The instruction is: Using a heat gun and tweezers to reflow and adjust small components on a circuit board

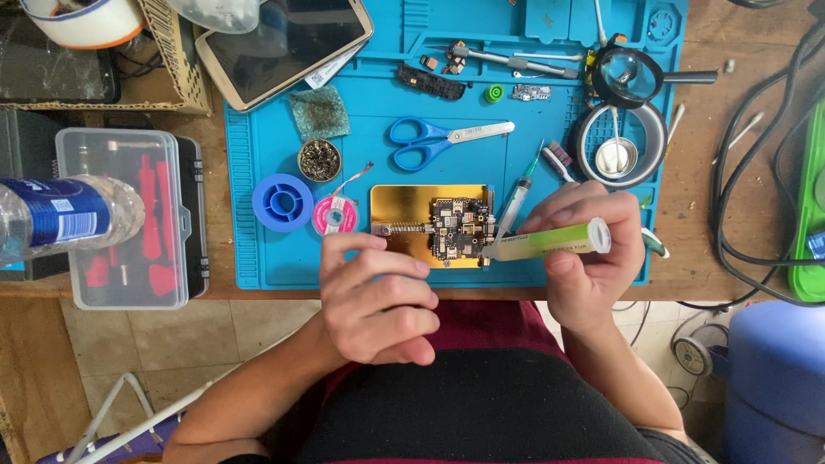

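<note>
The circuit board [458, 228] sits on the holder plate [404, 206], which lies on the work mat [258, 258] near its front edge. Left of the plate lie two spools [283, 203]. Behind the plate lie the scissors [447, 136]. Right of the board, the right hand [593, 258] holds a syringe tube [550, 241] with its tip at the board. The left hand [378, 301] rests in front of the plate.

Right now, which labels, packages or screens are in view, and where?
Syringe tube: pale green, dark label band, in right hand over circuit board.
Water bottle: left edge, clear, blue wrap label.
Tablet: top left, dark screen, pale bezel.
Plastic case: clear, red tools inside.
</note>
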